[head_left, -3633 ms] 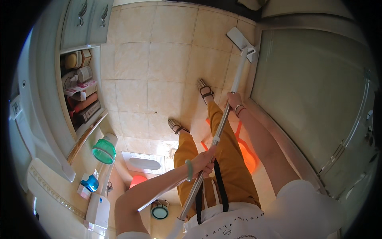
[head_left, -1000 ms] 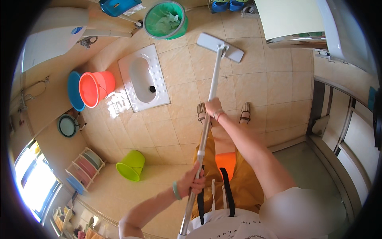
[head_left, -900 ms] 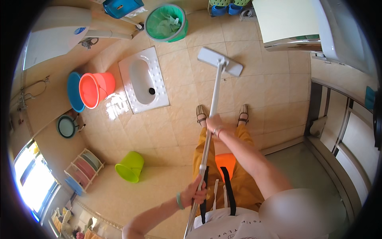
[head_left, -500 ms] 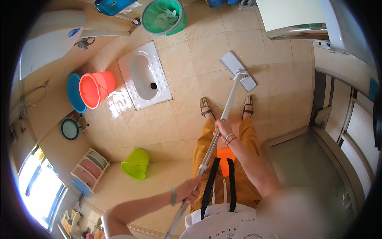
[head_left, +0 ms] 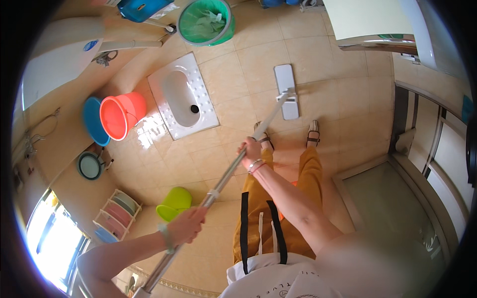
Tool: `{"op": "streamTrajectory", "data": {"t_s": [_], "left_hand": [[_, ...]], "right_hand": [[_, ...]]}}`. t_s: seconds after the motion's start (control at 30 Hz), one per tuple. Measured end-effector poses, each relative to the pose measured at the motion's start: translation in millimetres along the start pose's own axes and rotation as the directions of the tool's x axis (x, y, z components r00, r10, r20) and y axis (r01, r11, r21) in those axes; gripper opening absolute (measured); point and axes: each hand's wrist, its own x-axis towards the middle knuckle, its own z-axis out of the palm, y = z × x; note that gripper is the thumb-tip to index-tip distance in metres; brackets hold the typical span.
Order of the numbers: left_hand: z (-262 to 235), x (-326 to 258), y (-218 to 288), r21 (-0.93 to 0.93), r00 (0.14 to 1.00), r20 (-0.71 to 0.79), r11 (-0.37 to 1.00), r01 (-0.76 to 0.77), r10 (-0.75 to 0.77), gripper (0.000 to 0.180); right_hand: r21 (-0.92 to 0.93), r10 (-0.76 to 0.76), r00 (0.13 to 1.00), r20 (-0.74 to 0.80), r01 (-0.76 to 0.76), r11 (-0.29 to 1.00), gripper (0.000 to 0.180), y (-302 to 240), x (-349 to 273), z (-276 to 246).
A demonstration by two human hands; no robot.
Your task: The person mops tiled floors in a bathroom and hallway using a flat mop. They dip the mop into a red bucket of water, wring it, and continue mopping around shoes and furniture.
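Both my hands grip the long metal pole of a flat mop (head_left: 226,175). My right hand (head_left: 249,151) is closed round the upper-middle of the pole, in front of my legs. Lower down and to the left, my left hand (head_left: 186,227) wraps the pole near its grip end. The mop's flat rectangular head (head_left: 284,78) lies on the tiled floor ahead of my feet, its long side pointing away from me. What lies under the head is hidden.
A white squat toilet (head_left: 202,107) is set in the floor to the left. Beside it stand a red bucket (head_left: 114,119) and a blue basin (head_left: 93,110). A green-lined bin (head_left: 231,35) stands at the back, a lime bucket (head_left: 180,197) near the left wall. A glass-panelled door (head_left: 397,198) is at right.
The mop head has turned from slanted to nearly straight ahead and shifted a little left. Both hands have moved left, and the pole now tilts more.
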Motion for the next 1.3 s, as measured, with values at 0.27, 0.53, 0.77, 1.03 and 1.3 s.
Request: {"op": "streamTrajectory", "data": {"t_s": [0.27, 0.53, 0.77, 1.03, 1.3], "left_hand": [[-13, -41, -9, -0.107, 0.993, -0.108, 0.994, 0.035, -0.046, 0.034], [50, 9, 3, 0.063, 0.994, 0.107, 0.997, -0.034, 0.027, 0.039], [133, 87, 38, 0.003, 0.918, 0.311, 0.966, -0.26, 0.246, 0.04], [110, 63, -27, -0.119, 0.971, 0.126, 0.974, -0.19, 0.205, 0.037], [107, 55, -102, -0.428, 0.952, 0.234, 0.9, -0.083, 0.199, 0.036]], "right_hand": [[-0.162, 0.123, 0.981, 0.15, -0.099, 0.982, 0.009, 38, -13, 64], [-0.448, 0.014, 0.999, 0.052, 0.011, 0.894, 0.011, -47, -3, -2], [-0.659, -0.161, 0.987, -0.018, 0.109, 0.744, 0.01, -177, 28, -45], [-0.716, -0.02, 0.999, -0.041, -0.015, 0.698, 0.013, -102, 1, -41], [-0.782, 0.108, 0.993, 0.05, -0.029, 0.622, 0.019, -31, -25, -56]]}}
